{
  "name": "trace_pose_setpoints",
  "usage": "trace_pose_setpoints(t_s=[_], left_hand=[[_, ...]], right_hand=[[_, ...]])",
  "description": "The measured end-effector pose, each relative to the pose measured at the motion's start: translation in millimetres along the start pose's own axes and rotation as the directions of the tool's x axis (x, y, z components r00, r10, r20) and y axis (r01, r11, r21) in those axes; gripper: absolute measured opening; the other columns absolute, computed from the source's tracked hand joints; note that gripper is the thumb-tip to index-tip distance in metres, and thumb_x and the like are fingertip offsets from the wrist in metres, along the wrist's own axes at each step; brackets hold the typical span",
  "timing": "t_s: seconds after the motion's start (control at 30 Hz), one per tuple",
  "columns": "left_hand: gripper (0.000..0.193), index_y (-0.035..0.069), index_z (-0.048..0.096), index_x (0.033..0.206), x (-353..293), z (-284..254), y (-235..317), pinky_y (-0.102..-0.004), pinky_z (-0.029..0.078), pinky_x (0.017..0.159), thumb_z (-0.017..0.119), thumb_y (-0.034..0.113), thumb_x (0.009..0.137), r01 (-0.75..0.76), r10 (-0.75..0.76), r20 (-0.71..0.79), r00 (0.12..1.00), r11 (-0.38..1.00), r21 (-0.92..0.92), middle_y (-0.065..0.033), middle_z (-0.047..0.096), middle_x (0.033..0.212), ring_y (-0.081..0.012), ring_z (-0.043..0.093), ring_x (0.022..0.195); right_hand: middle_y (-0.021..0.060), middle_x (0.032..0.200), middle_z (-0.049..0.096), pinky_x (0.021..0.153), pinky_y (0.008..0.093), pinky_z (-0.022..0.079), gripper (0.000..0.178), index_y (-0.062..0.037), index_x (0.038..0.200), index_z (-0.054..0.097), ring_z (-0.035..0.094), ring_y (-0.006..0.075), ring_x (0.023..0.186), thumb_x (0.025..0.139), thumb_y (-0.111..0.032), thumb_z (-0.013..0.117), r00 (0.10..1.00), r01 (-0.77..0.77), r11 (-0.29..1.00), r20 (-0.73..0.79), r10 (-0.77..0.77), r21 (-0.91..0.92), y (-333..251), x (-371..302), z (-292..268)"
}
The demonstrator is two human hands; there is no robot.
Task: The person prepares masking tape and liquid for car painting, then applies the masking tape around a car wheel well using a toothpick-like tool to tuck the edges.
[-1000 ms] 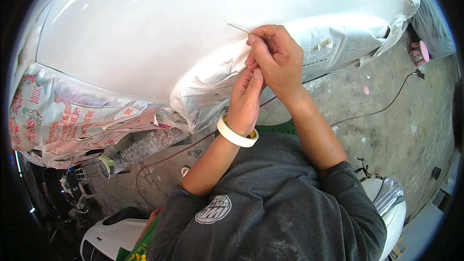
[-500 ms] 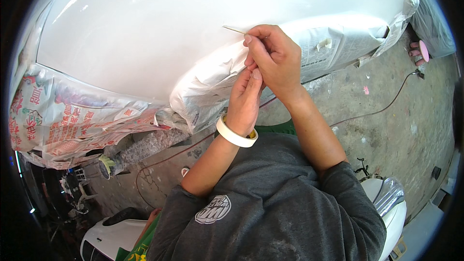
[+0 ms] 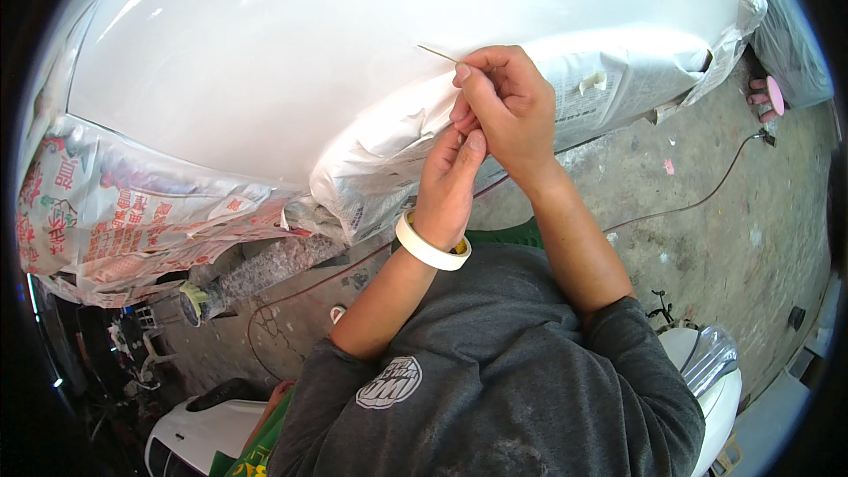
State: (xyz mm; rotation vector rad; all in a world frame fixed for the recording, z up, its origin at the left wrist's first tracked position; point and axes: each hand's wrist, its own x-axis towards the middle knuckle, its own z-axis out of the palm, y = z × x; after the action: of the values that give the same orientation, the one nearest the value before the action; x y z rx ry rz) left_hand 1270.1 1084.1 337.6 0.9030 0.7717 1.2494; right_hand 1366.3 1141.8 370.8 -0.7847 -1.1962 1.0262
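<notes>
My right hand (image 3: 517, 115) pinches a thin, pale stick (image 3: 435, 52) between thumb and forefinger, its free end pointing up and left over a glossy white body panel (image 3: 265, 62). Just below it, my left hand (image 3: 449, 181) has its thumb and fingers pressed together, touching the right hand's lower fingers; whatever lies between them is hidden. A roll of cream masking tape (image 3: 430, 253) hangs around my left wrist like a bracelet. Beneath the panel's curved edge, newsprint sheets (image 3: 389, 185) cover the parts close behind both hands.
Red-printed paper (image 3: 132, 221) masks the left side. A dark hose (image 3: 680, 208) runs across the stained concrete floor (image 3: 636, 256). At the right stand a plastic-covered object (image 3: 795, 26) and a pink disc (image 3: 775, 97). Behind me is a white vehicle (image 3: 199, 433), with part of another person (image 3: 265, 433) beside it.
My right hand has shifted slightly right with the stick, which tilts a bit more steeply. My left hand has moved only slightly, staying against it.
</notes>
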Motion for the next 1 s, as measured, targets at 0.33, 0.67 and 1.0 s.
trace_pose_setpoints(t_s=[0.33,0.67,1.0], left_hand=[[0.044,0.002,0.042,0.138,1.1,2.4,0.7,-0.0366,0.034,0.106,0.042,0.031,0.104,0.034,-0.034,-0.019,0.999,0.999,-0.038,-0.0060,0.050,0.132,-0.0154,0.046,0.122],[0.043,0.002,0.044,0.136,1.0,0.8,1.0,-0.0368,0.035,0.106,0.041,0.031,0.104,0.021,-0.021,0.016,1.000,0.999,-0.027,-0.0053,0.051,0.131,-0.0153,0.047,0.121],[0.042,0.002,0.044,0.136,1.4,1.8,-0.5,-0.0376,0.034,0.107,0.042,0.030,0.104,0.023,-0.023,-0.017,1.000,0.998,-0.051,-0.0053,0.049,0.134,-0.0157,0.045,0.123]], right_hand=[[0.0062,0.081,0.062,0.047,0.0186,0.047,0.007,0.0033,0.097,0.056,0.060,0.0075,0.060,0.091,0.001,0.058,1.000,0.025,0.998,-0.006,-0.025,-0.060,2.1,0.6,2.0],[0.0050,0.069,0.062,0.048,0.0213,0.047,0.005,0.0026,0.090,0.060,0.061,0.0085,0.055,0.089,-0.002,0.060,0.996,0.052,0.997,-0.068,-0.055,-0.052,2.6,2.2,4.6],[0.0050,0.071,0.062,0.047,0.0210,0.047,0.005,0.0028,0.089,0.064,0.060,0.0081,0.054,0.088,-0.002,0.062,0.999,0.018,0.998,-0.036,-0.020,-0.068,-1.2,3.3,4.6]])
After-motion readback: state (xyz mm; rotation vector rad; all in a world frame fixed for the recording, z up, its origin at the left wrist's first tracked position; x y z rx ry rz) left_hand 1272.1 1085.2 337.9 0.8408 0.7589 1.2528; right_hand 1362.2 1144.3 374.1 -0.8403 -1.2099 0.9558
